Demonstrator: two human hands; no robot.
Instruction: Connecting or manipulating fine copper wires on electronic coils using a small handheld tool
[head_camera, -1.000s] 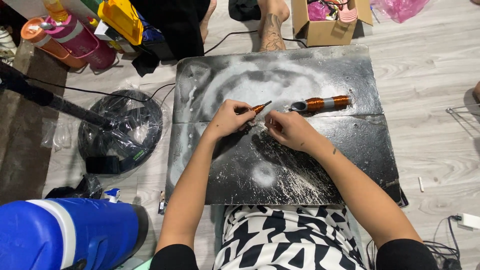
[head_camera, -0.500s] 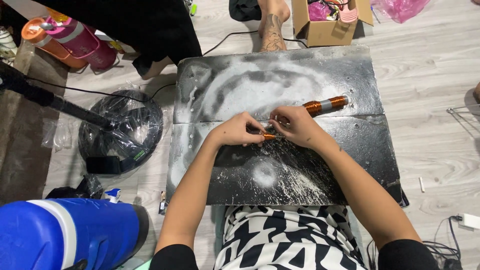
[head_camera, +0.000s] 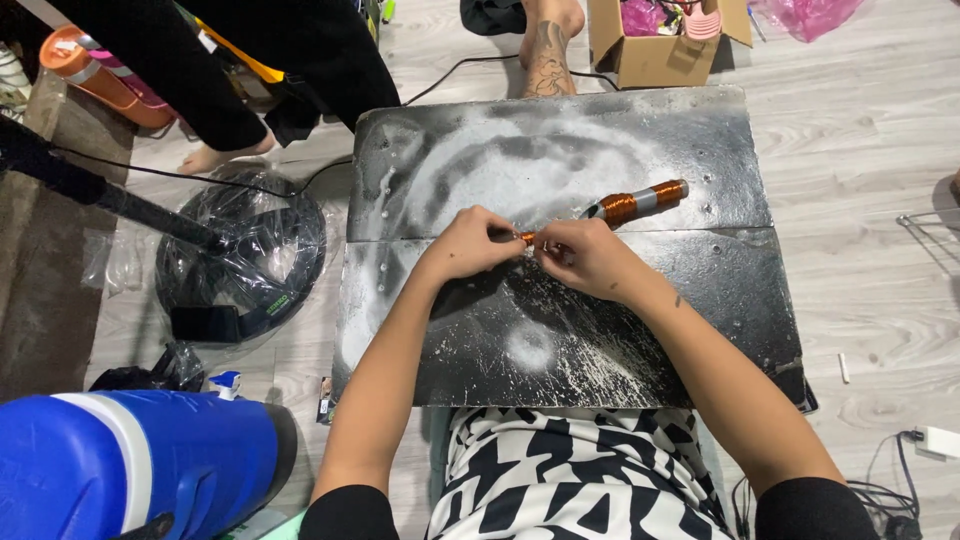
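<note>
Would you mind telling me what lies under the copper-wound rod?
The copper-wound rod rests on the black, white-dusted board. Its near end disappears behind the right hand, so that part is covered.

Blue cooler (head_camera: 120, 460); cardboard box (head_camera: 655, 45); wrapped fan base (head_camera: 245, 250); orange bottle (head_camera: 95, 75)

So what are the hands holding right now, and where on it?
Both hands, left hand and right hand, pinch a small copper-coloured piece between their fingertips, one at each end; what it is exactly cannot be told.
</note>
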